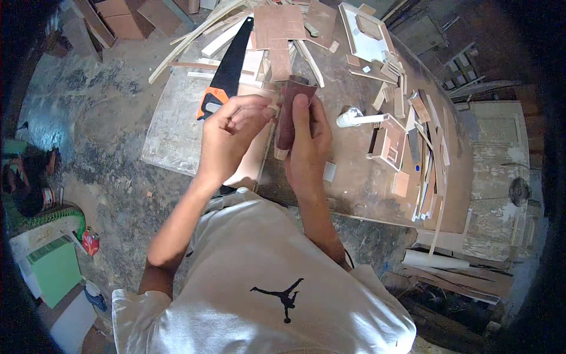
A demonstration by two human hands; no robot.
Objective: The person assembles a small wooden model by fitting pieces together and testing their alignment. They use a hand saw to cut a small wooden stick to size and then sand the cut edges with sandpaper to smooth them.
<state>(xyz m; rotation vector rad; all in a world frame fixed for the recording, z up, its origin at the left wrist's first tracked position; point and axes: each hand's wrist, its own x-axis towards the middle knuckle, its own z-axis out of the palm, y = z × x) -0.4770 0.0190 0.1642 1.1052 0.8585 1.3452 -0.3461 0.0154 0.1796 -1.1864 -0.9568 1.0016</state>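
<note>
My right hand [309, 135] is closed around a dark reddish-brown piece of sandpaper [287, 121], its thumb pressed along the side. The sandpaper looks folded over a pale wooden block [281, 154], whose end shows at the bottom. Just to the left, my left hand [233, 127] has its fingers curled in, the tips close to the sandpaper's edge. Whether anything small sits in those fingers is hidden. Beyond the left hand lies a handsaw [227, 74] with a black blade and an orange and black handle.
Plywood pieces [277, 26] and wood strips lie on the far part of the worktable [177, 138]. To the right are a white glue bottle [349, 117], a small wooden model [388, 141] and many offcuts. A white-faced panel [365, 35] rests at the far right.
</note>
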